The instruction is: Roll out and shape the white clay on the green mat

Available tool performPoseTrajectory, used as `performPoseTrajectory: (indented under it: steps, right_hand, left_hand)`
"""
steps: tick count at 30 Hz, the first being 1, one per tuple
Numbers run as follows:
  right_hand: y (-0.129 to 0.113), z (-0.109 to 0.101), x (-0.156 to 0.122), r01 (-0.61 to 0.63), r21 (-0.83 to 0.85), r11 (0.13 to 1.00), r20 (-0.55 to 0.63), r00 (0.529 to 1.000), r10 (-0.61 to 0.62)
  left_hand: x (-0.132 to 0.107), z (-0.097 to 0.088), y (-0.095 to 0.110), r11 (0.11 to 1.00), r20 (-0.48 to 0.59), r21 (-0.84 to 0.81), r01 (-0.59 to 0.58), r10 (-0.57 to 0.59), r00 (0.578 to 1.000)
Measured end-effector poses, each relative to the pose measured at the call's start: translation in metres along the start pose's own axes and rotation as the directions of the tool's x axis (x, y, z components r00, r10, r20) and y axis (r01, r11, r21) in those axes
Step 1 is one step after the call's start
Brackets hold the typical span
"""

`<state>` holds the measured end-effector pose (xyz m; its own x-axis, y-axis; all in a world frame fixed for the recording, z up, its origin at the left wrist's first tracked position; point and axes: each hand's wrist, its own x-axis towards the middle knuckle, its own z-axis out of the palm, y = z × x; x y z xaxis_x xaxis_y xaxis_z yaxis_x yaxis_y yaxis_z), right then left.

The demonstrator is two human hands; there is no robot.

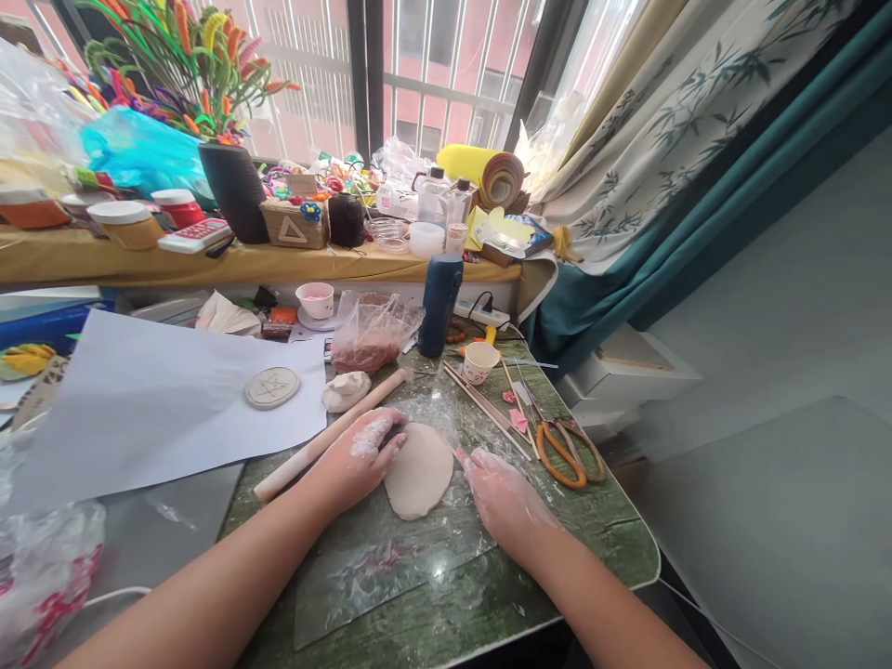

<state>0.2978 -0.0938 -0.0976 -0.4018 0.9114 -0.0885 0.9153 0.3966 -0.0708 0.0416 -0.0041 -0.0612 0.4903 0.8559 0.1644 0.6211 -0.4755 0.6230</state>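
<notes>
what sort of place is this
Probably a home craft corner: a pale, clay-like disc lies on a green table with a rolling pin and scissors, beside a window with patterned curtains.

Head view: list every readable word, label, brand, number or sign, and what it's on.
No word, brand or number reads clearly.
Star sign: on the disc.
Triangle sign: on the box.
Too small or blurred: red print on the flat pack, front cup; any other print too.
</notes>
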Motion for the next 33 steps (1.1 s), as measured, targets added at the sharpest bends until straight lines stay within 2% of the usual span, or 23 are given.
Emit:
performPoseTrajectory:
  steps: [6, 10, 16, 22, 28, 30, 33]
  right_hand:
    - [0.008, -0.012, 0.018, -0.126, 0.031, 0.992, -0.031, 0.991, 0.127]
    - [0.010, -0.026, 0.031, -0.061, 0.055, 0.997, -0.007, 0.998, 0.061]
    - [0.010, -0.040, 0.031, 0.052, 0.073, 0.996, 0.076, 0.995, -0.058]
    - [0.022, -0.041, 0.041, 0.002, 0.031, 1.000, 0.069, 0.998, -0.004]
    - [0.029, -0.041, 0.042, 0.152, 0.119, 0.981, 0.049, 0.986, -0.158]
    - [0.031, -0.034, 0.042, 0.167, 0.126, 0.978, 0.001, 0.986, -0.168]
    - [0.033, -0.018, 0.042, 0.093, 0.122, 0.988, -0.117, 0.990, -0.079]
  left_hand:
    - [0.000, -0.004, 0.003, 0.999, 0.003, -0.019, 0.026, -0.026, 1.000]
    - [0.000, -0.005, 0.004, 0.999, 0.010, -0.032, 0.026, -0.026, 1.000]
    - [0.000, -0.004, 0.002, 0.998, 0.023, -0.061, 0.031, -0.029, 0.999]
    - [-0.001, -0.007, 0.002, 0.996, 0.040, -0.075, 0.039, -0.036, 0.999]
    - [-0.001, -0.006, 0.000, 0.995, 0.062, -0.077, 0.057, -0.052, 0.997]
    - [-0.001, -0.007, -0.002, 0.996, 0.064, -0.074, 0.051, -0.047, 0.997]
    - [-0.006, -0.012, 0.001, 0.999, 0.094, -0.032, -0.009, 0.012, 0.996]
